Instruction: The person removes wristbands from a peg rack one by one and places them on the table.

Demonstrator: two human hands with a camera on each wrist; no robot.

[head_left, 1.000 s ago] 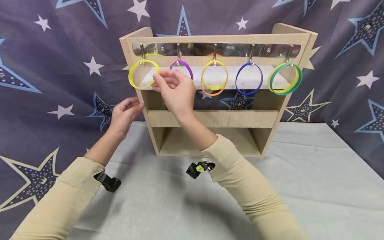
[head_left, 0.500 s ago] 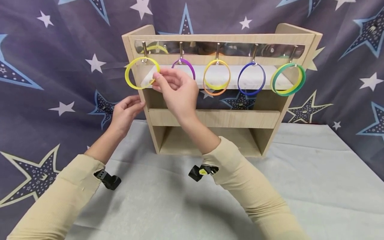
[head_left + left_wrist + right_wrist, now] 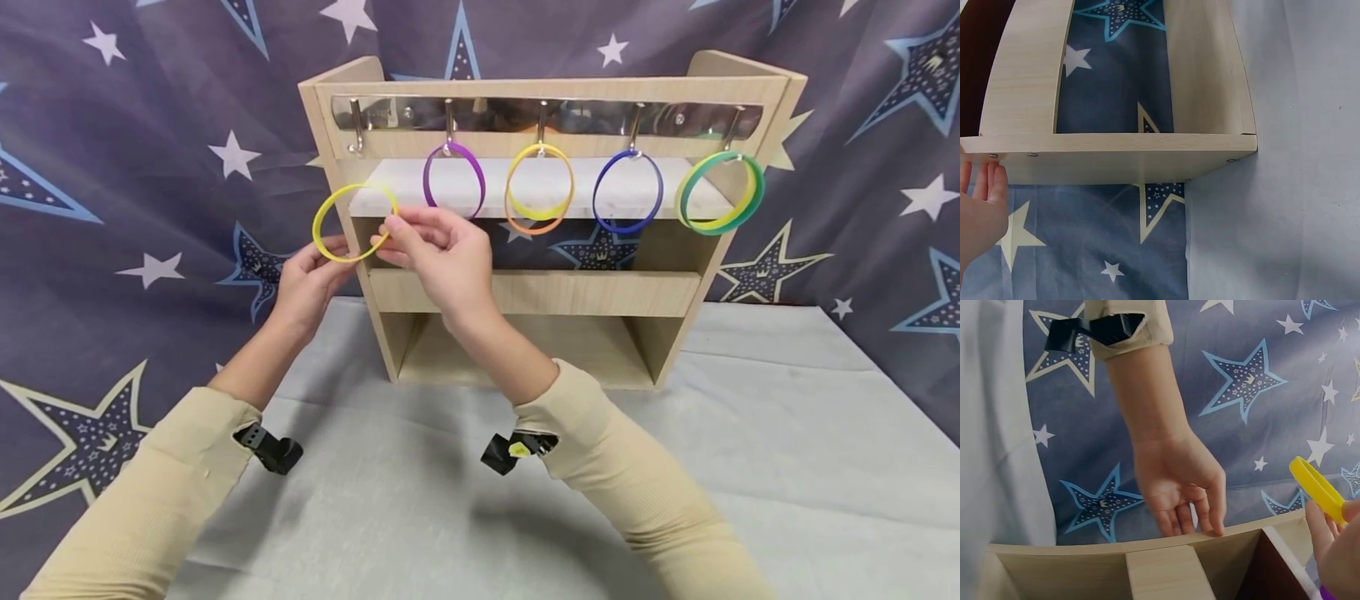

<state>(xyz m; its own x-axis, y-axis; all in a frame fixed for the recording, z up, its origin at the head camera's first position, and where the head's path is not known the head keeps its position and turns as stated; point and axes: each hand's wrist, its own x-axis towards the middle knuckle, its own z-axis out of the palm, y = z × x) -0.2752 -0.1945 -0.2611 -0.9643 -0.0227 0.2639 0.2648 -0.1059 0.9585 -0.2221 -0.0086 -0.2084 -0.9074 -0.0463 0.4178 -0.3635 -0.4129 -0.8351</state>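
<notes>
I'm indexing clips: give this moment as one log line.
right hand: pinches yellow ring | left hand: touches shelf unit side | leftmost hook: bare

Left hand (image 3: 309, 287): fingers extended, tips against left side of shelf (image 3: 600, 293) | Right hand (image 3: 450, 262): thumb and fingers pinched, in front of shelf's left part | Forearms (image 3: 645, 483): two, sleeved, both angled toward shelf

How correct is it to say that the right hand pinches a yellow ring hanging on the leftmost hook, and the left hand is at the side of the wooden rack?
Not quite: the yellow ring is off the leftmost hook, below it and apart, as the head view shows. The right hand does pinch it, and the left hand is at the side of the wooden rack.
</notes>
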